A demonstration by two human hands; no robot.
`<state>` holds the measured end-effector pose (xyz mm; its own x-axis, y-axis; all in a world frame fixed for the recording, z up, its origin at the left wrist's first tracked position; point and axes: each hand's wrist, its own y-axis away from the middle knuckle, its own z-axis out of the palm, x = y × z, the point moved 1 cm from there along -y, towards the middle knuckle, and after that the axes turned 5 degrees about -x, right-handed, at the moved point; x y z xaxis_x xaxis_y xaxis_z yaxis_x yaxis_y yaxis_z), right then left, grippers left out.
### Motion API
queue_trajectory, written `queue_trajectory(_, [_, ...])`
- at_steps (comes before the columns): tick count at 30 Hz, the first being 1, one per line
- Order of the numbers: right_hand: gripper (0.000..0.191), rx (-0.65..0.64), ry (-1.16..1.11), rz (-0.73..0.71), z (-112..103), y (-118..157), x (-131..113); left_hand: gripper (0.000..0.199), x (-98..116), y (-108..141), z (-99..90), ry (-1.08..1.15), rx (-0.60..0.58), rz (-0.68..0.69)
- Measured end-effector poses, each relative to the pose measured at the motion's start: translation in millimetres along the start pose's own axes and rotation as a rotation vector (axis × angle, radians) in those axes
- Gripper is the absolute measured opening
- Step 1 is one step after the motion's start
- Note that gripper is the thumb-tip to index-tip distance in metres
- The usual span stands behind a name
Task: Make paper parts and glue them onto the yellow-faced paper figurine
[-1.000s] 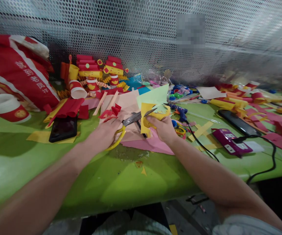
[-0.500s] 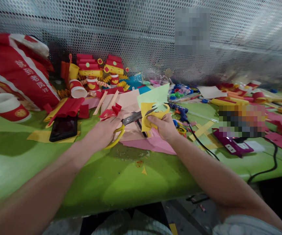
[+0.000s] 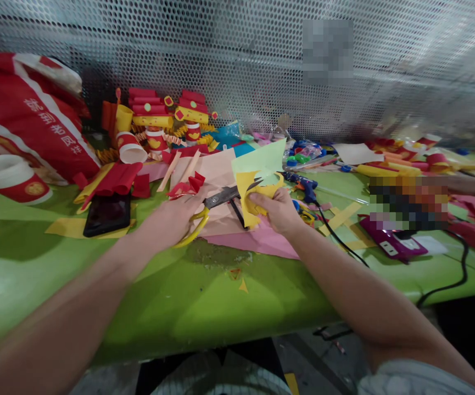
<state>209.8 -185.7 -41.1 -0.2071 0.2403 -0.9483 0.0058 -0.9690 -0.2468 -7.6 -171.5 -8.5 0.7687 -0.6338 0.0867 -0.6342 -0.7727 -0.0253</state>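
My left hand point(image 3: 179, 217) is closed round the yellow handles of a pair of scissors point(image 3: 217, 198), whose dark blades point right. Between my right hand's point(image 3: 277, 210) thumb and fingers is a piece of yellow paper point(image 3: 245, 193) with a curved, partly cut edge. The blades reach the paper, and their tips lie partly behind it. Below both hands lie sheets of pale pink paper point(image 3: 218, 164) and pink paper point(image 3: 253, 241), with a light green sheet point(image 3: 262, 159) just behind. A crumpled red piece point(image 3: 186, 186) lies by my left fingers.
A black phone point(image 3: 107, 215) and paper cups point(image 3: 12, 178) are at left, before a red bag point(image 3: 35, 118). Paper-and-cup figures point(image 3: 150, 118) stand behind. At right are a blue glue gun point(image 3: 305, 186), its cord, a purple power strip point(image 3: 391, 238) and another person's hand point(image 3: 474, 189).
The yellow paper has turned slightly in my right hand, and its lower edge looks more ragged. Another person's hand has come into view at the right edge.
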Motion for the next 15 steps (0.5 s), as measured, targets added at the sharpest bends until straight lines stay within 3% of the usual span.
queue_trajectory(5, [0.011,0.015,0.02,0.033,0,-2,-2,0.057,-4,-1,1.3,-0.005,0.017,0.002])
queue_trajectory(10, [0.018,-0.005,0.081,0.196,-1,-4,-3,0.054,-8,-3,-1.3,0.053,0.028,-0.16])
queue_trajectory(13, [0.019,0.015,0.059,0.255,-3,-5,-2,0.046,-12,-3,-4.4,0.185,0.109,-0.294])
queue_trajectory(15, [0.022,0.015,0.01,0.239,-3,-4,-1,0.038,-13,-5,-3.7,0.424,0.201,-0.333])
